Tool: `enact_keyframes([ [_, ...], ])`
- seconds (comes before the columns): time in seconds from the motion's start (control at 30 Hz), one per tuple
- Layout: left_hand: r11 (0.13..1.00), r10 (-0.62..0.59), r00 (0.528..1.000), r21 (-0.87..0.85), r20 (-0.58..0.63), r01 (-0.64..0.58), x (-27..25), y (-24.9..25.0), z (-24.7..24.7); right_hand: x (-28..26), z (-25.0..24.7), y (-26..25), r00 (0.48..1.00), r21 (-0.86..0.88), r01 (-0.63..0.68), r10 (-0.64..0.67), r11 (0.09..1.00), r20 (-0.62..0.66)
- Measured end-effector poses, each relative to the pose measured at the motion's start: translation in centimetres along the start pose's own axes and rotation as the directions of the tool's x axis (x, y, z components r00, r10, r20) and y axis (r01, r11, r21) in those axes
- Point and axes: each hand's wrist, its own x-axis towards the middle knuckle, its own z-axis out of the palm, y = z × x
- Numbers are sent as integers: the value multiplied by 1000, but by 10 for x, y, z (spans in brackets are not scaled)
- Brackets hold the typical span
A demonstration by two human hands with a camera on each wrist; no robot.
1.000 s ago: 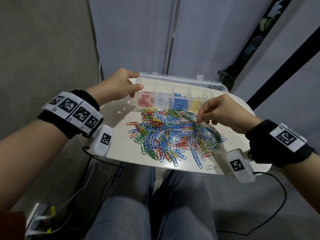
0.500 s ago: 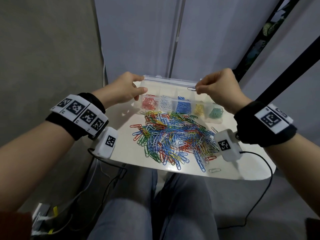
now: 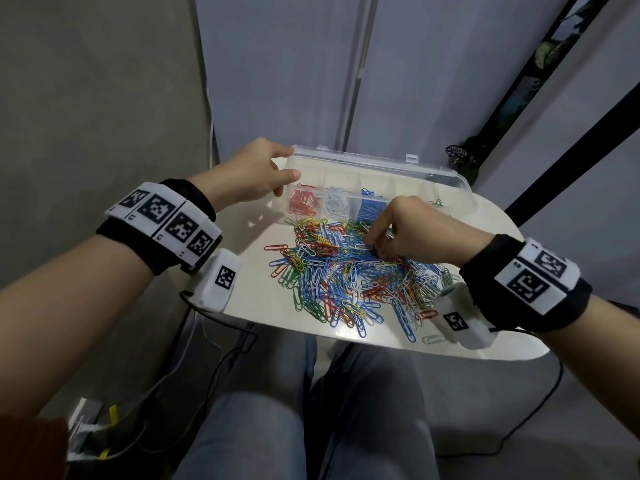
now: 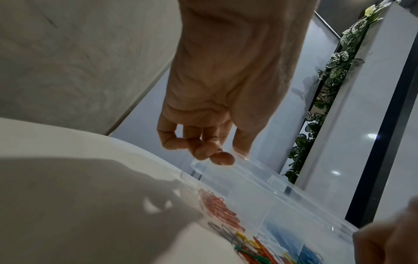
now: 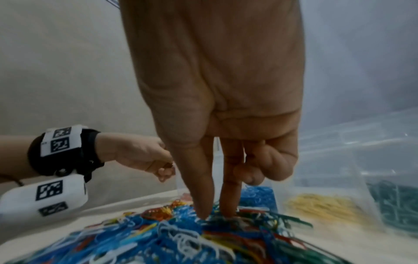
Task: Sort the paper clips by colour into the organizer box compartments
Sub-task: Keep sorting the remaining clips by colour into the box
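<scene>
A heap of mixed coloured paper clips (image 3: 349,275) lies mid-table. Behind it stands the clear organizer box (image 3: 429,178) with its lid (image 3: 374,164) tipped back; red (image 3: 303,204), white (image 3: 336,204) and blue (image 3: 372,209) clips fill its left compartments. Yellow (image 5: 321,203) and green (image 5: 398,201) clips show in the right wrist view. My left hand (image 3: 291,163) pinches the box's left corner (image 4: 233,153). My right hand (image 3: 375,245) is down on the heap's far side, thumb and forefinger straight, tips on the clips (image 5: 216,213), a small gap between them.
The small white table (image 3: 249,289) ends just in front of the heap, with my knees below it. One pale clip (image 3: 433,338) lies alone near the front edge. Cables hang at the left. A leafy plant (image 3: 457,154) stands behind the box's right end.
My right hand left the heap, rose to the box's back right half a second ago, and has come back down onto the heap. The left hand stayed at the box's left end.
</scene>
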Motion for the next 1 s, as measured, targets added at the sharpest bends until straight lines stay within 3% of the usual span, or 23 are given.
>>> enact_keyframes([
  [0.27, 1000, -9, 1000, -1, 5, 9, -2, 2, 0, 1, 13, 4, 1000, -59, 15, -15, 998, 3],
  [0.4, 1000, -13, 1000, 3, 0, 13, -2, 2, 0, 1, 9, 10, 997, 164, -54, 62, 985, -45],
  [0.47, 1000, -12, 1000, 3, 0, 12, -2, 2, 0, -1, 4, 13, 989, 383, -110, 140, 917, -52],
  [0.57, 1000, -12, 1000, -1, 3, 12, -2, 3, 0, -6, -3, 16, 974, 666, -182, 224, 724, 23],
  [0.67, 1000, -16, 1000, -6, 3, 16, -2, 2, 0, -6, -6, 18, 966, 809, -222, 234, 544, 108],
  [0.73, 1000, -16, 1000, -2, 2, 16, -2, 2, 0, -6, -9, 17, 960, 845, -247, 236, 474, 148],
  [0.83, 1000, -15, 1000, -6, 0, 15, -2, 1, 0, -5, -14, 14, 954, 871, -267, 244, 413, 177],
  [1.0, 1000, -2, 1000, -2, 1, 2, -2, 2, 0, -2, -17, 12, 950, 863, -272, 262, 426, 169],
])
